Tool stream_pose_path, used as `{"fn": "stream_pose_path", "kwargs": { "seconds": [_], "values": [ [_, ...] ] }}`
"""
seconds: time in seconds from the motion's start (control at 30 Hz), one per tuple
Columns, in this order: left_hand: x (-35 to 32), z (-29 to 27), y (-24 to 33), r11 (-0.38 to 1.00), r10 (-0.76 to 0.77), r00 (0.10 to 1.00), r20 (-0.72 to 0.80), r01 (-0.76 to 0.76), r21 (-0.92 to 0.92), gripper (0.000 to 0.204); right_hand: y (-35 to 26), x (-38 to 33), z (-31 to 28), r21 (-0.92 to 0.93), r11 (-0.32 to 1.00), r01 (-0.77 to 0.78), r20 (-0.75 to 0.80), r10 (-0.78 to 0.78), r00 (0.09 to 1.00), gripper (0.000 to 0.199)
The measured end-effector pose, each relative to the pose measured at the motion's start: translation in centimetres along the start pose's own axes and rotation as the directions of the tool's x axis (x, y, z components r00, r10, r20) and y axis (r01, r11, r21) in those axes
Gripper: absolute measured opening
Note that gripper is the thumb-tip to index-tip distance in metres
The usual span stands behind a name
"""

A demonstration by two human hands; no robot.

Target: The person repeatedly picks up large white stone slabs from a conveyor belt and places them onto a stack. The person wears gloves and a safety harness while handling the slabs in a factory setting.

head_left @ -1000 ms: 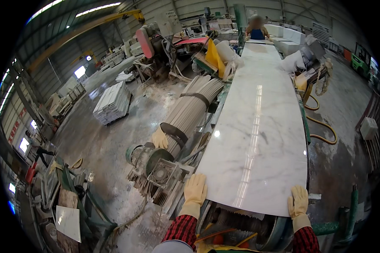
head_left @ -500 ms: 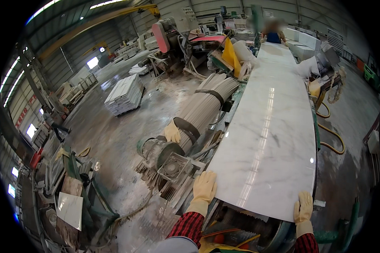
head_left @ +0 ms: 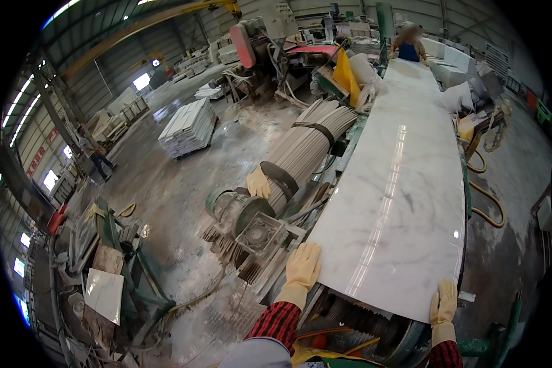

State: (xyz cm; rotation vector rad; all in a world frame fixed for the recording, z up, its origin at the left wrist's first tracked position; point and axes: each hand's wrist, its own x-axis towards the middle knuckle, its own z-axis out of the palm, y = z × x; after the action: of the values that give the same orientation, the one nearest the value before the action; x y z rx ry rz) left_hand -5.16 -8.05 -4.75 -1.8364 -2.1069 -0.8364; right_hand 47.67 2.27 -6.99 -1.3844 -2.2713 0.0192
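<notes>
A long white stone slab point(head_left: 392, 184) with grey veins and a polished face stretches away from me over a machine bed. My left hand point(head_left: 302, 268), in a cream glove, lies against the slab's near left corner with fingers stretched forward. At the near right corner, my right hand point(head_left: 443, 305), also gloved, rests along the side edge, its fingers straight and pointing away. Neither hand is wrapped round the slab. Below its near end, a dark ribbed roller point(head_left: 356, 311) shows between my forearms.
A dusty motor point(head_left: 239, 211) with a loose glove point(head_left: 258, 183) stands left of the slab, beside a bundle of strips point(head_left: 306, 144). A co-worker point(head_left: 409, 46) stands at the far end. Another person point(head_left: 93, 153) is at far left. A yellow hose point(head_left: 489, 205) hangs at right.
The whole scene has shifted slightly in view. Both hands stay at the slab's near corners. The co-worker at the far end shows more upright, and the person at far left has changed stance.
</notes>
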Motion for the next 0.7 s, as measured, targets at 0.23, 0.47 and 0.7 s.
{"fn": "stream_pose_path", "kwargs": {
  "seconds": [0.23,0.47,0.7],
  "values": [
    [0.0,-0.9,0.4,1.000,-0.007,0.999,0.038,0.007,-0.018,0.041,0.2,-0.3,0.0,-0.004,1.000,-0.014,0.027,0.014,1.000,0.046],
    [-0.1,-1.2,0.6,1.000,-0.014,0.999,0.048,0.015,-0.024,0.042,0.2,-0.8,0.0,-0.007,1.000,0.008,-0.008,-0.008,1.000,0.046],
    [0.2,-1.8,1.1,0.999,0.033,0.999,-0.025,-0.032,0.031,0.037,-0.1,-1.1,-0.3,-0.001,1.000,-0.020,0.021,0.020,1.000,0.043]
  ]
}}
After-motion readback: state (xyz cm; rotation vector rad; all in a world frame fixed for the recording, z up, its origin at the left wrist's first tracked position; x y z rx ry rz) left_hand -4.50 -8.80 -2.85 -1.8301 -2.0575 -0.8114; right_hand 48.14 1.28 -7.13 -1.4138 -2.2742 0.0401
